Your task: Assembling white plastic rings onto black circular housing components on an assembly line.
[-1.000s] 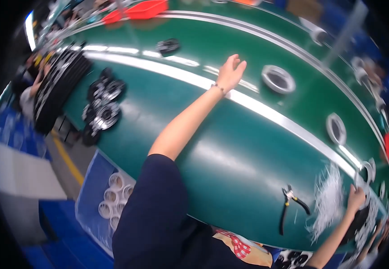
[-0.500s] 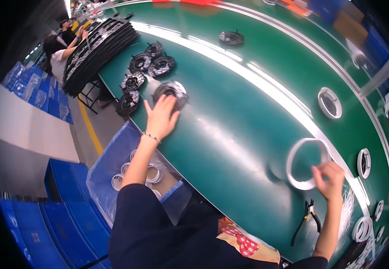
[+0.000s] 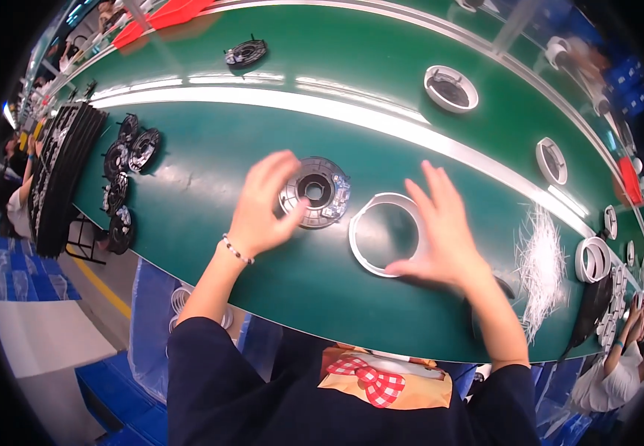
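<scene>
Near the middle of the green table lies a round black part [image 3: 313, 192] with a central hole and a small circuit board on its right side. My left hand [image 3: 262, 204] is at its left edge, fingers curved but apart, the thumb over the rim. To the right of this part, a white ring [image 3: 359, 241] rests on the table. My right hand [image 3: 441, 227] is spread at the ring's right side, thumb near its lower edge, and hides part of it. Neither hand appears closed on anything.
Several black round parts [image 3: 118, 160] lie at the left beside stacked black trays [image 3: 62, 178]. White strips [image 3: 541, 267] are heaped at the right, near white rings [image 3: 592, 260]. Beyond a pale rail, white housings [image 3: 450, 89] sit on green surface. Other people [image 3: 612, 364] work nearby.
The black part now lies near the white ring, away from the left group. My hands have come closer together. The ring, lifted and blurred before, now rests on the table. The view has turned.
</scene>
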### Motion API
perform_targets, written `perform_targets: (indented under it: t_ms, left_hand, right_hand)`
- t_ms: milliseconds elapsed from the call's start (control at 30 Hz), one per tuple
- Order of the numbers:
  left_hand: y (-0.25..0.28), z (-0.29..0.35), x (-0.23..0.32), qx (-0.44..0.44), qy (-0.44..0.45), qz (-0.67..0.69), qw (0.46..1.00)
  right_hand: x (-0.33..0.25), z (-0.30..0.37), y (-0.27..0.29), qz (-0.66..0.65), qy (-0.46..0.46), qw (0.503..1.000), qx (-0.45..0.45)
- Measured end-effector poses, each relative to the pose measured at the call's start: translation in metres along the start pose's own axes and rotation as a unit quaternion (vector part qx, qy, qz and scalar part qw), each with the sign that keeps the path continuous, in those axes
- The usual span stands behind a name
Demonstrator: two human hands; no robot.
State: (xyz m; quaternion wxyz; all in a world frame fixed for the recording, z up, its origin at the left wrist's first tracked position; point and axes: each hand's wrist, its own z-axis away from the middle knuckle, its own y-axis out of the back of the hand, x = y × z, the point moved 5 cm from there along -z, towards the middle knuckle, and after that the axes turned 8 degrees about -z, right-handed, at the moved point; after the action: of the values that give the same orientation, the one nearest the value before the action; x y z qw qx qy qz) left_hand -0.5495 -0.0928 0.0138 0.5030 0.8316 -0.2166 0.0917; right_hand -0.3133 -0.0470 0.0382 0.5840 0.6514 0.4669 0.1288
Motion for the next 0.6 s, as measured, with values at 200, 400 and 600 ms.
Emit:
perform_targets:
  t_ms: [200,400,600]
  left_hand:
    - [-0.039,-0.019,-0.026,-0.121,0.167,0.060,0.977]
    - [-0.060,-0.019,0.003,-0.012,0.271,0.345,0.898]
    - [-0.085,-0.009,0.068,-0.086,0.207,0.599,0.769]
  right_hand:
    - [-0.005,0.003,-0.037,-0.128,-0.072,0.981,-0.128]
    - [0.029,0.025,-0.042,-0.560,-0.234,0.775,0.176]
    - [0.022,0.013,-0.030,-0.447,-0.173,0.846,0.233]
